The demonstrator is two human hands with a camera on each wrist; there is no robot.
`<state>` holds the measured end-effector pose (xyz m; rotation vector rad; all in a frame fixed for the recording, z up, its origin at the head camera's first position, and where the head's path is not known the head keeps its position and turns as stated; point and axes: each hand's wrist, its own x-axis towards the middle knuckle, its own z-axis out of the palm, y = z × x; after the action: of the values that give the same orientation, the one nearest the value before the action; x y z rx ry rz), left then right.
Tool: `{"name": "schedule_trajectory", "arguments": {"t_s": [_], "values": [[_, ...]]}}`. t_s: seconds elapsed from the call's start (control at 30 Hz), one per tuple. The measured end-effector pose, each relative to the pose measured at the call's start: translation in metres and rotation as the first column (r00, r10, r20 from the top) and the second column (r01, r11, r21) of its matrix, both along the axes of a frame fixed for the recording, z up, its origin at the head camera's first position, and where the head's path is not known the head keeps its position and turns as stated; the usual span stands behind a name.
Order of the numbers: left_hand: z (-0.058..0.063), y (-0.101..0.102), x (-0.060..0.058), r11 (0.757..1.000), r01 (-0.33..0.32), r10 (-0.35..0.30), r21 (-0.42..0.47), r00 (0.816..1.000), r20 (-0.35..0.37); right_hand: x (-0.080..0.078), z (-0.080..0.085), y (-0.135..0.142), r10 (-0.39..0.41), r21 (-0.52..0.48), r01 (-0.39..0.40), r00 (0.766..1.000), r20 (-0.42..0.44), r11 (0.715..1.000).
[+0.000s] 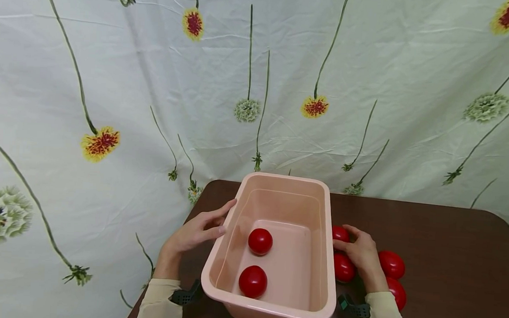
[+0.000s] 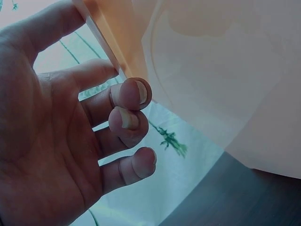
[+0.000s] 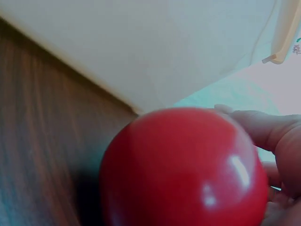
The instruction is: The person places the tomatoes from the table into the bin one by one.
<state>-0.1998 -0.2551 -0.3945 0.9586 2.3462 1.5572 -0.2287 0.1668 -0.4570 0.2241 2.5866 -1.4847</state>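
A pink plastic bin stands at the middle of the table, with two glossy red balls on its floor. My left hand is at the bin's left side, thumb and forefinger touching the rim while the other fingers are loosely bent, as the left wrist view shows. On the bin's right, my right hand holds a red ball, thumb on the near side and fingers on the far side. A nearer red ball fills much of the right wrist view and hides part of that grip.
Two more red balls lie on the dark brown table just right of my right forearm. A pale cloth printed with flowers hangs behind the table and along its left side.
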Motion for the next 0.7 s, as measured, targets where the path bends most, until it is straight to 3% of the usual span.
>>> {"name": "schedule_trajectory", "arguments": {"t_s": [0.17, 0.37, 0.7], "values": [[0.000, 0.000, 0.001, 1.000, -0.004, 0.004, 0.003, 1.000, 0.003, 0.002, 0.007, 0.000, -0.029, -0.091, 0.026, 0.999, -0.034, 0.996], [-0.002, -0.001, 0.001, 1.000, -0.012, 0.012, 0.001, 1.000, 0.010, 0.005, 0.017, 0.001, -0.073, -0.230, 0.062, 0.997, -0.038, 0.971], [-0.002, 0.000, 0.000, 1.000, -0.020, 0.020, -0.011, 1.000, -0.012, 0.008, 0.032, 0.003, -0.092, -0.288, 0.061, 0.991, -0.095, 0.956]]}}
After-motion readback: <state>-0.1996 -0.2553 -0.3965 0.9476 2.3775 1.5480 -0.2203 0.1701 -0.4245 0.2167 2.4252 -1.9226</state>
